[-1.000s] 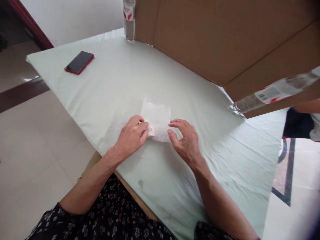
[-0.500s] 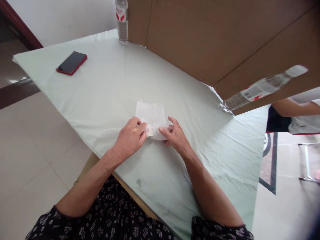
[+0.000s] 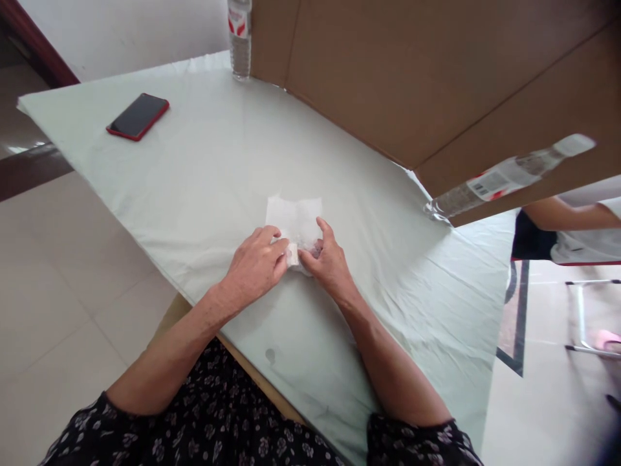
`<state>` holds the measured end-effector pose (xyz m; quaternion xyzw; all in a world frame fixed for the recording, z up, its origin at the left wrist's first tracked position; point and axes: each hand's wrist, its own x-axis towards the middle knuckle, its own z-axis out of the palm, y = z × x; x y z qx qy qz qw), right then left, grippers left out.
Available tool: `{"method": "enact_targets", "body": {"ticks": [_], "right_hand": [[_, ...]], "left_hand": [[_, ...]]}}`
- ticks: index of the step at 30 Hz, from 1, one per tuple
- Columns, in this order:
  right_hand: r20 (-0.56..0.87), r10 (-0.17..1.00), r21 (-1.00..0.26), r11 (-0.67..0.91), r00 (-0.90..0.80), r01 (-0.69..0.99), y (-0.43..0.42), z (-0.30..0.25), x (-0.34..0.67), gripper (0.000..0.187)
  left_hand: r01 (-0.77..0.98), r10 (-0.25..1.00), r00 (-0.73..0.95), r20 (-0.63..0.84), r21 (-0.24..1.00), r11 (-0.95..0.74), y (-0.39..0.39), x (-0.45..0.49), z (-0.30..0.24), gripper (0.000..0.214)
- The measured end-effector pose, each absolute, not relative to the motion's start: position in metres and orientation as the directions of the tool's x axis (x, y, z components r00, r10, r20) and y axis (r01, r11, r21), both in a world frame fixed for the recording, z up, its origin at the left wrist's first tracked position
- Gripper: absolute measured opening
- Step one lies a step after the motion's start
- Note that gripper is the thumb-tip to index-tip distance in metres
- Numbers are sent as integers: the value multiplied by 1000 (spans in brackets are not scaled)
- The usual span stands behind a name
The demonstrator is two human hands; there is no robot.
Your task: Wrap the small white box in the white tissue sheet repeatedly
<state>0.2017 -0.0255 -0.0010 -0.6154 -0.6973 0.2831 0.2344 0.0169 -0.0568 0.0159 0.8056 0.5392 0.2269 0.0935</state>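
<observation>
A thin white tissue [image 3: 294,216] lies on the pale green tablecloth [image 3: 204,162] in front of me. My left hand [image 3: 256,264] has its fingers curled and pinches the tissue's near left corner. My right hand [image 3: 328,262] is closed on the near edge beside it, thumb and fingers pressed onto the crumpled paper. The two hands almost touch. The far half of the tissue lies flat and uncovered.
A red-cased phone [image 3: 138,116] lies at the far left of the table. A large cardboard sheet [image 3: 412,77] stands along the back, with one water bottle [image 3: 239,37] at its left end and another [image 3: 504,178] leaning at its right. Another person's arm [image 3: 563,217] shows at far right.
My right hand has moved left from an open pose beside the tissue onto its near edge and closed on it. My left hand has stayed on the corner.
</observation>
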Motion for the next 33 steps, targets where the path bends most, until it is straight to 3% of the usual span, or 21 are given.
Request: {"method": "enact_targets", "body": {"ticks": [4,10,17,22,27,30,33], "right_hand": [[-17,994,-748,60,-110,661,-27,-1,204,81],[-65,993,-900,-17,-95,435,-29,1,204,84],[-124,988,-967,-99,-93,236,-33,11,192,90],[-150,982,-969,-123,-115,215,-34,20,182,93],[-159,977,-964,-123,-140,235,-39,22,183,91],[-113,971,-961,-52,-211,272,-43,21,187,79],[-25,957,-923,88,-288,375,-47,19,190,69]], "left_hand": [[830,913,360,192,382,-407,-54,16,20,22],[832,912,384,147,373,-410,-53,17,24,22],[829,928,362,93,422,-366,-53,19,27,22],[803,938,341,55,501,-322,-52,20,24,23],[739,940,324,108,591,-322,-52,19,17,23],[684,945,282,167,656,-320,-53,19,11,25],[616,950,206,234,724,-311,-55,18,3,41]]}}
